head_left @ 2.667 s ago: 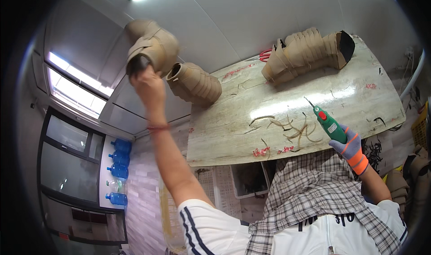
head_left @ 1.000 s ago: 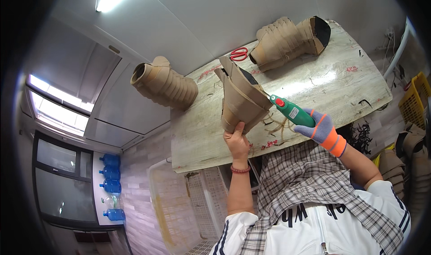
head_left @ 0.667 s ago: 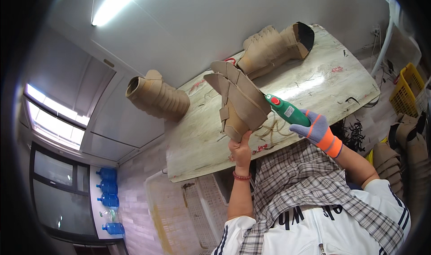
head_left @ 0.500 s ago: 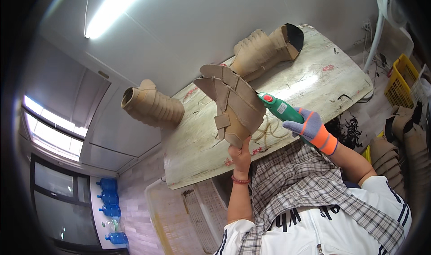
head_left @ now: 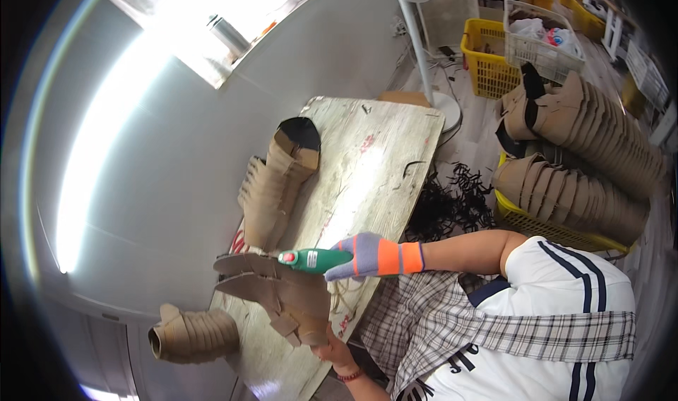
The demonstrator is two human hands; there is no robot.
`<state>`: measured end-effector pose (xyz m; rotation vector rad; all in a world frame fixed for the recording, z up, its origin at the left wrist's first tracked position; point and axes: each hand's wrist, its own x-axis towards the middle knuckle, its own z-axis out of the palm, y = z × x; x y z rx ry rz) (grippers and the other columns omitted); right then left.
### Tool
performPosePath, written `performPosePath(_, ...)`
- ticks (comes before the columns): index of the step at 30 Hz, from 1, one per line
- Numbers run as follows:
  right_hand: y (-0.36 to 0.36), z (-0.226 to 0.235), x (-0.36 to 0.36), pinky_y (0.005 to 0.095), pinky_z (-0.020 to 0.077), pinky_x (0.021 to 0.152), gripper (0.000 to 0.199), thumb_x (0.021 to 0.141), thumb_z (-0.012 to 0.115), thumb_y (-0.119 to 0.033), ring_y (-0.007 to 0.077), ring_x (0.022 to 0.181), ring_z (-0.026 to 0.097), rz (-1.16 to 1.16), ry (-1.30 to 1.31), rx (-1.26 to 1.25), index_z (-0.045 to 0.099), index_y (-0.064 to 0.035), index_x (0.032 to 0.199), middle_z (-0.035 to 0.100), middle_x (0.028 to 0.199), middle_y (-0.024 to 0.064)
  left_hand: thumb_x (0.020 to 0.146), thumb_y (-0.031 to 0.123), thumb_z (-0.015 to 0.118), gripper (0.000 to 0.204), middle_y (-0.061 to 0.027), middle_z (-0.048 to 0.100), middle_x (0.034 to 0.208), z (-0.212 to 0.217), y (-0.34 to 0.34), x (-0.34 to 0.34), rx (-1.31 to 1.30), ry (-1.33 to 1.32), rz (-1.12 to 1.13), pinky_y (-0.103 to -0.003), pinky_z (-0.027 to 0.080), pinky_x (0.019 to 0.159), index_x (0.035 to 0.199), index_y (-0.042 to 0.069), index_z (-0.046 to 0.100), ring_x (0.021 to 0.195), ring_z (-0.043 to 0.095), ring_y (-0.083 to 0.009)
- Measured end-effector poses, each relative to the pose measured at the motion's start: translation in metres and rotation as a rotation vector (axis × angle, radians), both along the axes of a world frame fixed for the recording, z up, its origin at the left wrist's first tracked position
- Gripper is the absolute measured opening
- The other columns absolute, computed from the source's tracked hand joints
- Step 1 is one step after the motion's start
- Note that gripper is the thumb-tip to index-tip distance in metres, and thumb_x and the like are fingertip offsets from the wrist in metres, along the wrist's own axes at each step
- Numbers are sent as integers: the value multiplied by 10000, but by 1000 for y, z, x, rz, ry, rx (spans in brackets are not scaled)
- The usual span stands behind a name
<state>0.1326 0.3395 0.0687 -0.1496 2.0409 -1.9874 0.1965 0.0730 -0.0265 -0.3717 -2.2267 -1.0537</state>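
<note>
My bare left hand point(head_left: 332, 349), with a red bead bracelet at the wrist, is closed on the lower end of a tan boot upper point(head_left: 305, 296). The upper is held over the near left part of the table, its flaps spreading to the left. My right hand point(head_left: 364, 255), in a grey and orange glove, grips a green handheld power tool point(head_left: 321, 260) with a red button. The tool's front end points left and lies at the upper edge of the boot upper; its tip is too small to make out.
On the worn table point(head_left: 353, 161) lies a stack of boot uppers point(head_left: 272, 192). Another nested stack point(head_left: 201, 336) sits at the table's left end. Black scraps point(head_left: 452, 199) litter the floor. Uppers fill a yellow basket point(head_left: 544, 226) at right; a white fan point(head_left: 421, 48) stands behind.
The view has swung to the right, so baskets and the fan show more. My left hand still holds the boot upper and my right the green tool, which now points level to the left.
</note>
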Motion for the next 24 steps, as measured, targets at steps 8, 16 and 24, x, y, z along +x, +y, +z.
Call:
performPosePath(8,20,-6,-9,241,479,564,617,734,746,-602,98,538,615,-44,80,183,666,-82,1056,620,607,8,844,0,646,175,-133,701,924,26,-2,19,361,-178,82,-370,514,744,963,-128,654,791,649,-238)
performPosePath(16,38,-23,-5,278,527,789,584,762,828,-326,92,841,644,-55,297,-37,615,-64,1238,717,1001,81,972,188,551,429,-207,551,1298,106,-40,4,106,-8,131,-414,450,1019,1301,-78,481,1173,550,-282)
performPosePath(24,25,-16,9,382,516,603,601,669,821,-379,315,657,641,-36,858,609,644,-137,1190,665,760,122,979,136,457,302,-203,602,1256,110,-126,-24,1892,-523,-651,-494,427,1054,1193,-37,582,1186,564,-327)
